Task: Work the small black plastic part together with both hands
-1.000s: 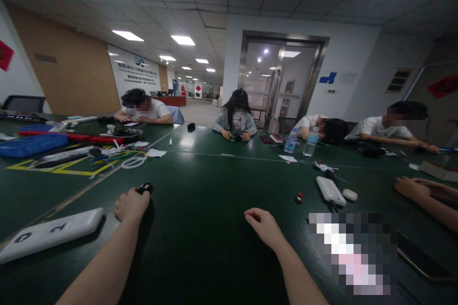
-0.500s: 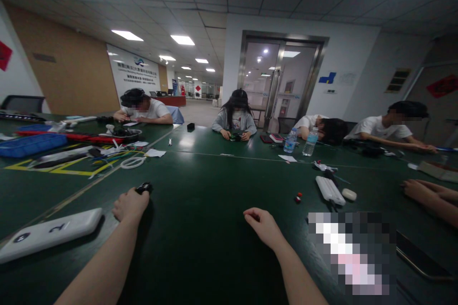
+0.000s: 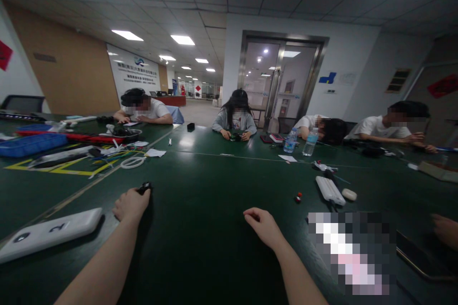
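The left hand (image 3: 130, 205) pinches a small black object (image 3: 145, 188) in its fingertips, held over the dark green tabletop (image 3: 200, 252) (too small to tell what it is). Well apart, the right hand (image 3: 263, 226) has its fingers loosely curled; whether they hold anything, I can't tell. A white numbered case (image 3: 50, 234) lies near the left hand, and a small red-and-black part (image 3: 298, 198) lies beyond the right.

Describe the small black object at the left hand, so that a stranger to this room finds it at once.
On the dark green table, look at the near edge for the person's left hand, beside a white case marked 2. The small black object is held at its fingertips, unlike the red-and-black piece lying out to the right.
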A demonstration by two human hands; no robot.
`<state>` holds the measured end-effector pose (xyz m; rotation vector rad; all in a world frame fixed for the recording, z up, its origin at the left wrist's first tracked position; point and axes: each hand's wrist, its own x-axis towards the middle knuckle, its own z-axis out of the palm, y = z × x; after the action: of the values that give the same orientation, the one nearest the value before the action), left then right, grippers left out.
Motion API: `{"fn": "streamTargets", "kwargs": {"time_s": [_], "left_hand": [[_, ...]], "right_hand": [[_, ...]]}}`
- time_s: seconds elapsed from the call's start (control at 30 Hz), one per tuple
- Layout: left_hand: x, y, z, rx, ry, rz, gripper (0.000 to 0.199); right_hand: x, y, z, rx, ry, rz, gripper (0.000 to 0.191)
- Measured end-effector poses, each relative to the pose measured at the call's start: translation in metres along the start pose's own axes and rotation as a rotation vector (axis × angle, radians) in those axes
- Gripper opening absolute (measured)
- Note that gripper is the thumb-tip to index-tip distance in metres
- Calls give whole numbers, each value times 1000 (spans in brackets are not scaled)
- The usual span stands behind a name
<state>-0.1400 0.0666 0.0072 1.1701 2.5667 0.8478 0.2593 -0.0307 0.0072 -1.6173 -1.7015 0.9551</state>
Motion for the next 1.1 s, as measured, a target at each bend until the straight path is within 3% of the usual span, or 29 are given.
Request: {"fn": "streamTargets", "kwargs": {"time_s": [0.73,0.83,0.9,0.97,1.03,1.1], "left_hand": [[-2,6,-2,157,-12,14,59],[-27,23,6,160,-141,251,55],[-59,39,15,76,-330,628,48],[-99,54,23,-41,-602,965,42],[-136,66,28,-89,-754,1129,39],[-161,72,29,-132,-825,1219,38]], "right_hand": [[0,-3,0,-9,1,-1,26],[0,-3,0,-11,7,-8,26],[-1,-5,1,-14,10,-14,27],[-4,-9,2,-24,14,-24,30],[-7,-15,4,-39,10,-54,37],[-11,-21,6,-42,-17,-117,44]]}}
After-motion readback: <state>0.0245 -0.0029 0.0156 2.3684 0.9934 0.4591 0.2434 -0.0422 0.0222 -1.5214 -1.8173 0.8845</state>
